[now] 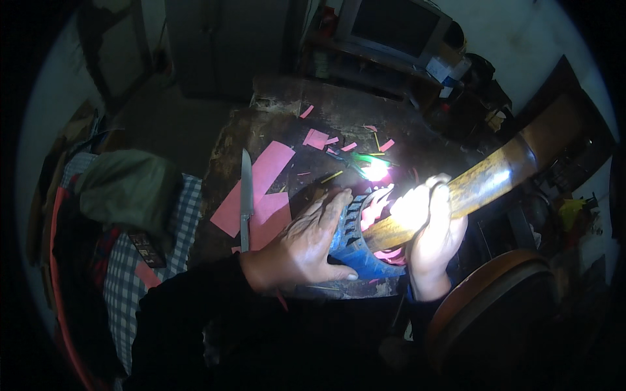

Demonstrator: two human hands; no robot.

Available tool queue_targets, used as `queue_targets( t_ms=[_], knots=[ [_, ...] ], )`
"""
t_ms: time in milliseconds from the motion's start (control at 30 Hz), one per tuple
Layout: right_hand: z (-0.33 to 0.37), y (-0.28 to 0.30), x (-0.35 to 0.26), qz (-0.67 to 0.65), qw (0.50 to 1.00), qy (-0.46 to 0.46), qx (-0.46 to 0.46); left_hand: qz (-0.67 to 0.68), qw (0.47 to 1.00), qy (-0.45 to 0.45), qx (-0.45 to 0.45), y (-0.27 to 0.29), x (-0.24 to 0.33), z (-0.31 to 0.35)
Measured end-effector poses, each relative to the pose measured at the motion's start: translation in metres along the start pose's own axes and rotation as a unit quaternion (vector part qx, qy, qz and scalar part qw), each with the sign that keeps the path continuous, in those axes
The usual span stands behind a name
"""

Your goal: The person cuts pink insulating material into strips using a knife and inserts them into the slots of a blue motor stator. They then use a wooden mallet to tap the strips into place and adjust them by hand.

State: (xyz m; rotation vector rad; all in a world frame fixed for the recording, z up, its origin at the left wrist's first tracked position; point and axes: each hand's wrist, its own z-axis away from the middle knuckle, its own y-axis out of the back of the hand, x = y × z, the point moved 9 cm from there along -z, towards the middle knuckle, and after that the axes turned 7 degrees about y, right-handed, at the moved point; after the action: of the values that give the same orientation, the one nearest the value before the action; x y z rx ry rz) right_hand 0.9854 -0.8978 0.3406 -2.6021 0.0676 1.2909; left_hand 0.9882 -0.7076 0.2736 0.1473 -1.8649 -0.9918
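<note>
My right hand [427, 225] is closed round a thick yellow-brown bamboo pole [486, 179], which slants up to the right. The pole's lower end is inside a blue slotted plastic container [372, 260], tilted on the dark table [228, 156]. Pink strips [391, 254] show inside the container around the pole. My left hand [306, 241] grips the container's left side, fingers along the slots and thumb at its lower edge. Left of that hand lie pink sheets [267, 169] and a long-bladed knife [246, 189]. Strong light washes out part of my right hand.
Beyond the container lie a green object [358, 161] partly lost in glare, pink scraps [316, 138] and thin yellow sticks [331, 176]. A checked cloth [127, 306] with a grey-green cloth item [130, 189] is at left. A round brown-rimmed object [482, 280] stands near right; a television [398, 26] is behind.
</note>
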Motion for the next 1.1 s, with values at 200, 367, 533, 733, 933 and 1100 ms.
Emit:
queue_targets(
  t_ms=[200, 367, 533, 733, 933, 1100],
  knots=[
    [-0.011, -0.044, 0.012, -0.167, 0.984, 0.033, -0.052, -0.005, 0.998, -0.005, 0.056, 0.011, 0.003, 0.006],
    [-0.064, 0.037, -0.032, -0.218, 0.974, 0.055, 0.01, 0.147, 0.987, 0.059, 0.013, 0.025, -0.001, 0.001],
    [-0.045, 0.152, -0.015, 0.213, 0.971, -0.098, 0.035, 0.123, 0.99, 0.068, -0.004, 0.049, 0.003, -0.02],
    [0.079, 0.193, 0.083, 0.468, 0.861, -0.192, -0.062, 0.033, 0.993, -0.108, -0.011, 0.058, 0.039, -0.047],
    [0.086, 0.186, 0.087, 0.574, 0.801, -0.126, -0.114, -0.043, 0.979, -0.19, -0.065, 0.035, 0.054, -0.055],
    [0.033, 0.129, 0.001, 0.474, 0.876, 0.037, -0.077, -0.073, 0.97, -0.211, -0.101, 0.025, 0.055, -0.052]
  ],
)
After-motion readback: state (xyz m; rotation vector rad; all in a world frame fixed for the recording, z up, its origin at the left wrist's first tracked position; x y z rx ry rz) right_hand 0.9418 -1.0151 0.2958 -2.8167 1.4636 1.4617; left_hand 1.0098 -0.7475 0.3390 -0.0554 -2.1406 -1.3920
